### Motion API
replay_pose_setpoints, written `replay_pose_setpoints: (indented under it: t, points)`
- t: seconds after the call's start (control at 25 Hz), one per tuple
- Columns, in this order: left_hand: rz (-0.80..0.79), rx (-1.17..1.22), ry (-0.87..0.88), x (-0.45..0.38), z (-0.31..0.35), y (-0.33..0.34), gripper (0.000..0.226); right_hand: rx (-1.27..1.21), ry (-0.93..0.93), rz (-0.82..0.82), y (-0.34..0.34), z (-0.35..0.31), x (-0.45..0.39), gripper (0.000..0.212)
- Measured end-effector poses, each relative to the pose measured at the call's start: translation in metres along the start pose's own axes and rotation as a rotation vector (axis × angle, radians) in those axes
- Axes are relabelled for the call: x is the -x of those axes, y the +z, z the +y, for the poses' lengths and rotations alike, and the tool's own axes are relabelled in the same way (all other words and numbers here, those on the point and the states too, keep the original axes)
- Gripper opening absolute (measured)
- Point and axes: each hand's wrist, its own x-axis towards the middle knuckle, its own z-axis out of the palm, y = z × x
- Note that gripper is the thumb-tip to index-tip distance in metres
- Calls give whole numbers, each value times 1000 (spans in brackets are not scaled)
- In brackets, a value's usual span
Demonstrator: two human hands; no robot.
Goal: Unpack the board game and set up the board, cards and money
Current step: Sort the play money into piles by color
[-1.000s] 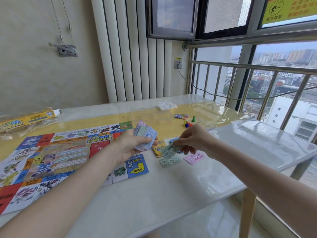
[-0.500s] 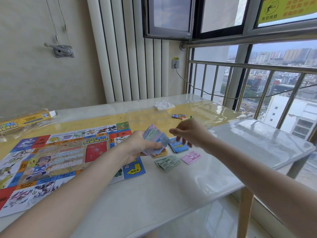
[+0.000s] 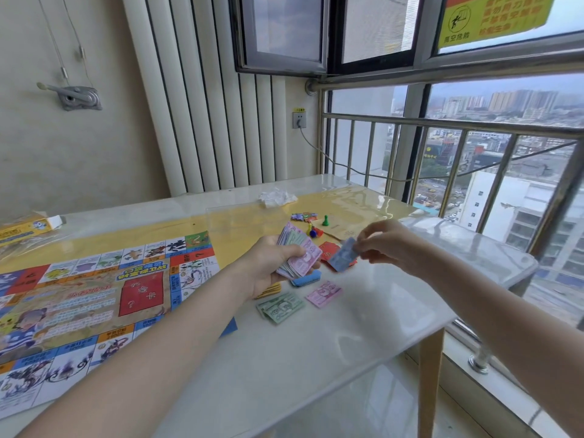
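Right fingers now pinching a blue note freshly drawn off the wad clutched in the left hand, above green pile and pink pile beside the board; sorting continuing.

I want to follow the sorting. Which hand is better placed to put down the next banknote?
Probably the right hand: it already pinches a blue note above the table, while the left hand grips the stack of money.
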Motion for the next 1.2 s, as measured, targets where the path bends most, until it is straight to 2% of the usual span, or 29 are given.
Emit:
replay_pose_setpoints:
  t: [0.16,0.28,0.4,0.44,0.52,0.6,0.68,0.8,0.96,1.04,1.12,1.2]
  points:
    - [9,9,-18,-8,-6,12,11,212,17,93,-5,28,-7,12]
    - [42,-13,-22,-14,-10,18,11,389,-56,134,1,41,-13,15]
    - [46,-45,-28,-14,-12,17,12,743,-169,170,3,37,-14,10]
    - [41,-55,-29,-13,-13,16,13,750,-222,191,5,32,-12,8]
    - [32,-73,-14,-12,-14,14,16,506,-276,129,11,18,-6,9]
    - [26,-83,13,-10,-14,12,20,180,-240,-66,20,4,3,13]
    - [9,-88,17,-7,-14,11,20,50,-198,-176,25,-4,8,9]
    - [11,-76,-10,-2,-13,2,13,21,-181,-196,29,-5,11,11]
    - [151,-13,22,-1,-16,-17,8,81,-147,-211,36,6,16,11]
    - [159,-38,3,2,-17,-20,10,-8,-166,-244,38,7,16,11]
    - [103,-70,-42,3,-15,-20,11,-64,-227,-287,36,2,15,10]
    - [-37,23,-91,7,-12,-16,7,-30,-292,-290,36,-6,15,10]
